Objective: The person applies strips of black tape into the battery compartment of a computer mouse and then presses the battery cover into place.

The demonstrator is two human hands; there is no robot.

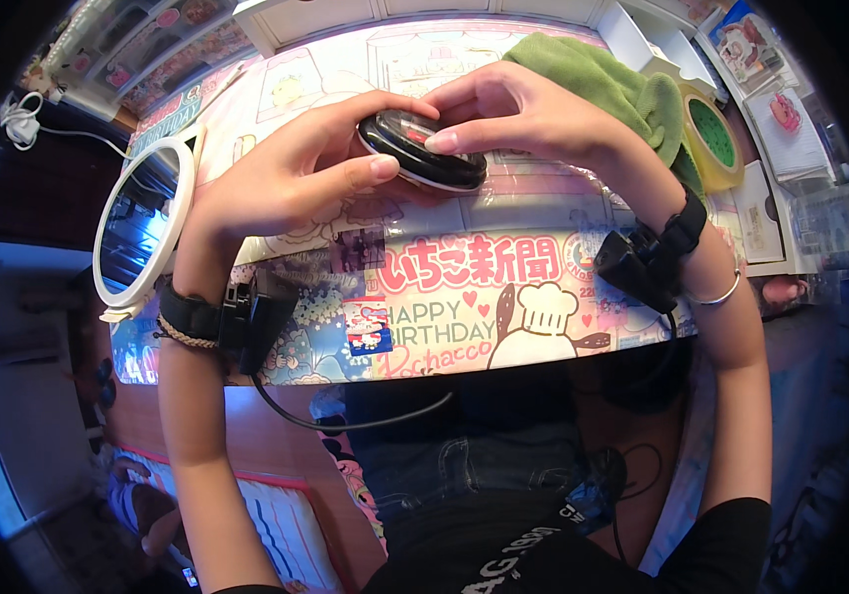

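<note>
A glossy black oval object (432,162) with a pale lower rim is tilted above the tabletop, a small red patch showing on its top. It may be a compact case, but its kind is hard to tell. My left hand (313,167) wraps its left end, thumb along the near side and fingers behind and beneath. From the right, my right hand (502,111) pinches the top, thumb on the near face near the red patch and fingertips at the far edge. The fingers hide part of the object.
An oval white-framed mirror (190,178) stands left on the printed tabletop (432,356). A green cloth (580,74) lies behind my right wrist, against a yellow container with a green inside (714,134). White drawers (647,48) line the back. A person (146,505) is at lower left.
</note>
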